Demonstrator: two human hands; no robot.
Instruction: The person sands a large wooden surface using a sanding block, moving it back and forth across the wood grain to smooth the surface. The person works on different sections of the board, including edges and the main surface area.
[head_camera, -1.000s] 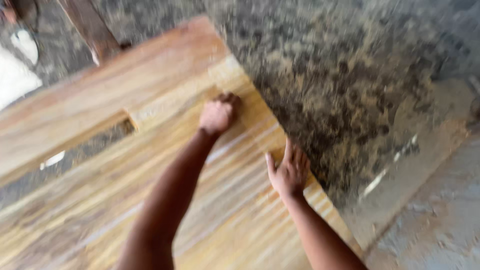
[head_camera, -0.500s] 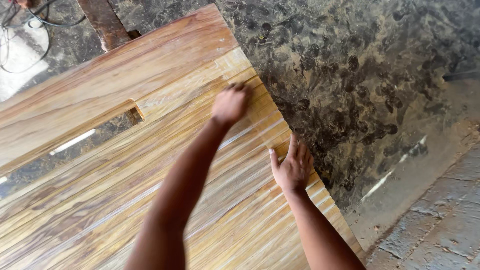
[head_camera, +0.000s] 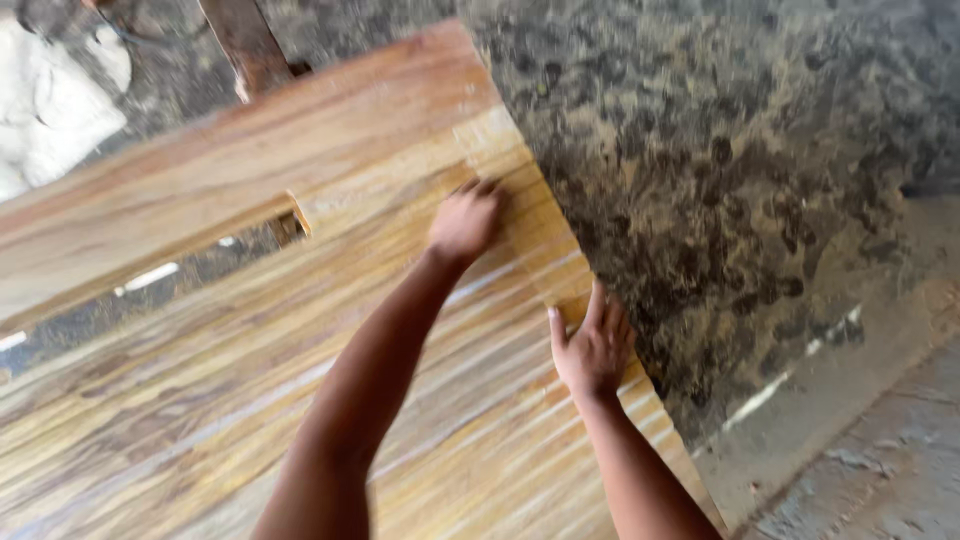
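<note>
A large wooden panel (head_camera: 200, 400) with yellow and brown streaked grain lies flat and fills the left and middle of the view. My left hand (head_camera: 466, 221) rests knuckles-up on it near its right edge, fingers curled under; nothing shows inside the fist. My right hand (head_camera: 592, 347) lies flat on the panel's right edge, closer to me, fingers spread and holding nothing. A long narrow slot (head_camera: 150, 285) is cut through the panel to the left of my left hand.
Dark mottled ground (head_camera: 740, 150) covered in dust lies to the right of the panel. A brown wooden beam (head_camera: 245, 45) sticks out beyond the far edge. A pale white heap (head_camera: 50, 100) sits at the top left. A lighter concrete strip (head_camera: 880, 440) runs at the lower right.
My left fist has shifted slightly back and forth over the wood near the right edge. My right hand has stayed flat on the edge. The view has swung a little.
</note>
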